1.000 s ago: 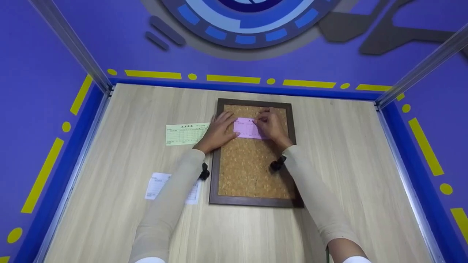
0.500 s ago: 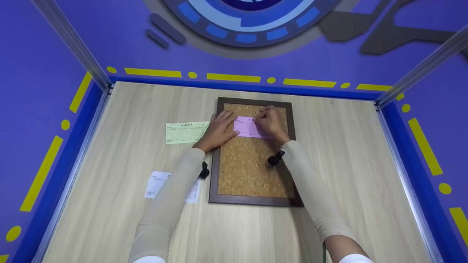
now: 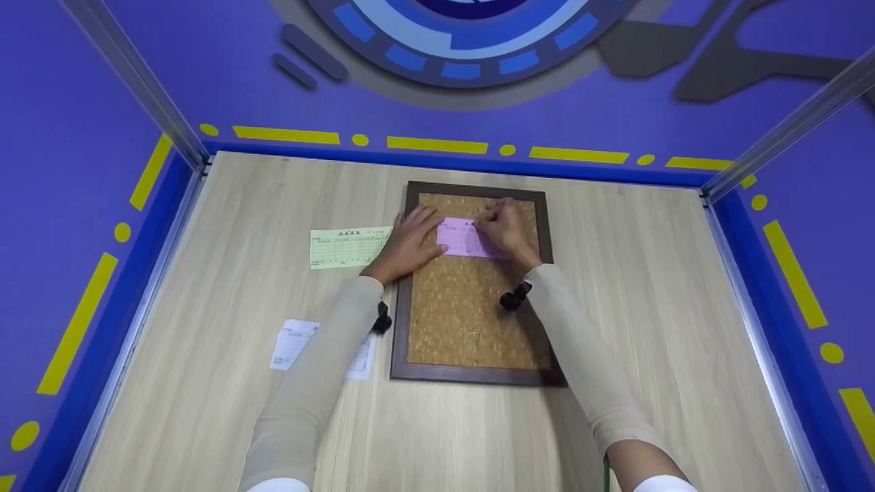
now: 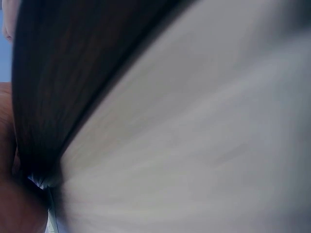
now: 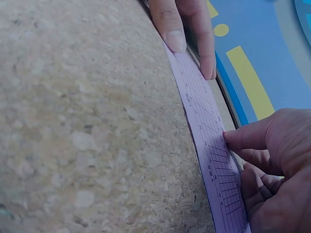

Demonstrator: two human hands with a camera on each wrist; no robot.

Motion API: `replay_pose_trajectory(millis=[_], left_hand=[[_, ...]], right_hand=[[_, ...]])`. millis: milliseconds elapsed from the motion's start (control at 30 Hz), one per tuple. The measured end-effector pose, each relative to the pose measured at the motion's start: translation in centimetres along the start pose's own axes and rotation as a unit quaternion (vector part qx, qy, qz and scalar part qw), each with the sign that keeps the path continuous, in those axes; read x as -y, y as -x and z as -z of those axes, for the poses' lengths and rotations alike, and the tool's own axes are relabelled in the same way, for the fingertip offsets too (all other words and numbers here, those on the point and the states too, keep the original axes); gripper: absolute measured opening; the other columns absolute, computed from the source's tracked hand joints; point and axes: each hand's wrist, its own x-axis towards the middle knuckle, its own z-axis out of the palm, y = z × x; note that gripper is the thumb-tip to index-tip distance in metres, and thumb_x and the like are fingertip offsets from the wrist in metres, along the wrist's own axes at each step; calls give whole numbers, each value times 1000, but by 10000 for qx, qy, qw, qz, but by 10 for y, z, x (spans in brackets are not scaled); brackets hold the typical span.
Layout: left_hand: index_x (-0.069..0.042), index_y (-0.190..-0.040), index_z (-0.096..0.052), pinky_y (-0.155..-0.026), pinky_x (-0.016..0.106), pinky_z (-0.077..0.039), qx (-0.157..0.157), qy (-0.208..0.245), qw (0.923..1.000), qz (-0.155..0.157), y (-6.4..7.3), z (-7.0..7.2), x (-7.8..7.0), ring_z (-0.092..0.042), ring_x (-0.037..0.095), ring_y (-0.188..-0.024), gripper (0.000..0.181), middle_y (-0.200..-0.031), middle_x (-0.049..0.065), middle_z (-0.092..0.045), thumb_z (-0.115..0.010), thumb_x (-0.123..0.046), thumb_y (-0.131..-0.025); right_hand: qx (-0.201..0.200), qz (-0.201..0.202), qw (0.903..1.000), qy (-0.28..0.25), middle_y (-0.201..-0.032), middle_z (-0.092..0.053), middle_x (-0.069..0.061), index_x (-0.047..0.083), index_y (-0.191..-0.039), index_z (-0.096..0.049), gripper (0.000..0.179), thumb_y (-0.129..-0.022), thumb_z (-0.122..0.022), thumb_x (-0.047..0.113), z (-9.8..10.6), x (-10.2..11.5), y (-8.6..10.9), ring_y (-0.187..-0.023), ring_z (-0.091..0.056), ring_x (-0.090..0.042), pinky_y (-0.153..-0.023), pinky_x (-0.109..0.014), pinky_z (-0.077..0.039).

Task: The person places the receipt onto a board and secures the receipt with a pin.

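Observation:
A pink printed slip (image 3: 456, 238) lies across the upper part of a cork board (image 3: 472, 314) with a dark brown frame (image 3: 401, 328). My left hand (image 3: 408, 247) rests at the slip's left end, fingers extended, the thumb on its lower left corner. Over the slip's right half, my right hand (image 3: 507, 231) has thumb and forefinger pinched together at the top edge. The right wrist view shows those fingertips right against the slip (image 5: 201, 131); whatever small thing sits between them is hidden. In the left wrist view the dark frame (image 4: 63, 73) fills the upper left.
A green printed slip (image 3: 342, 249) lies on the wooden table (image 3: 649, 307) left of the board, partly under my left hand. Nearer me, a white slip (image 3: 294, 342) is partly covered by my left sleeve (image 3: 318, 383). Blue panels (image 3: 437, 123) wall the back and sides.
Over the second, my right wrist has shifted slightly up and to the left, fingertips staying at the slip's top edge. The left hand, slips and board have kept their places.

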Motion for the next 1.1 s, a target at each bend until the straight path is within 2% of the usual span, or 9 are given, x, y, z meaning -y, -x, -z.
replay_pose_trajectory(millis=[233, 433, 600, 667, 800, 900, 1100], left_hand=[[-7, -164, -51, -134, 64, -4, 22, 73, 10000, 33, -1, 0, 1, -24, 35, -167, 71, -175, 16, -39, -73, -39, -104], [-8, -164, -51, -135, 63, -5, 68, -12, 10000, 63, -3, 1, 0, -25, 34, -167, 71, -176, 15, -38, -73, -39, -105], [-7, -164, -50, -135, 62, -5, 74, -17, 9999, 68, -3, 3, -2, -26, 35, -166, 71, -175, 15, -39, -73, -39, -105], [-7, -164, -50, -135, 62, -5, 77, 9, 9999, 71, -3, 3, -2, -26, 35, -166, 71, -175, 15, -39, -73, -39, -105], [-7, -164, -51, -134, 64, -5, 42, 37, 10000, 53, -2, 3, -3, -26, 35, -166, 70, -175, 16, -40, -73, -39, -105], [-6, -163, -52, -134, 65, -6, 21, 43, 10000, 46, -1, 3, -2, -26, 36, -166, 70, -175, 17, -39, -73, -38, -105], [-7, -164, -51, -133, 67, -7, 27, 31, 10000, 44, -1, 1, -1, -26, 36, -166, 71, -175, 16, -40, -74, -39, -104]], right_hand=[[-103, 493, 9987, 111, -68, -38, 6, 11, -67, -45, 39, -84, -70, -14, -1, -2, -2, -70, -40, -15, -64, -26, -27], [-163, 495, 9985, 142, -72, -45, 3, 6, -68, -56, 31, -85, -71, -16, -1, -2, 0, -71, -44, -17, -64, -26, -30], [-175, 512, 9984, 147, -84, -61, -8, -5, -80, -70, 13, -89, -73, -14, -4, -5, 2, -86, -55, -22, -77, -30, -41], [-174, 554, 9982, 172, -92, -67, -14, -7, -87, -75, 8, -90, -73, -13, -4, -8, 3, -96, -59, -27, -87, -35, -46], [-122, 821, 9962, 274, -98, -71, -23, -9, -92, -80, 8, -93, -73, -12, -5, -10, 4, -108, -61, -36, -100, -49, -48], [-103, 968, 9944, 403, -100, -72, -23, -9, -92, -81, 7, -95, -75, -10, -4, -11, 5, -110, -61, -39, -103, -53, -48], [-51, 900, 9949, 447, -109, -70, -24, -8, -94, -82, 6, -95, -77, -4, -3, -12, 7, -113, -62, -38, -102, -52, -52]])
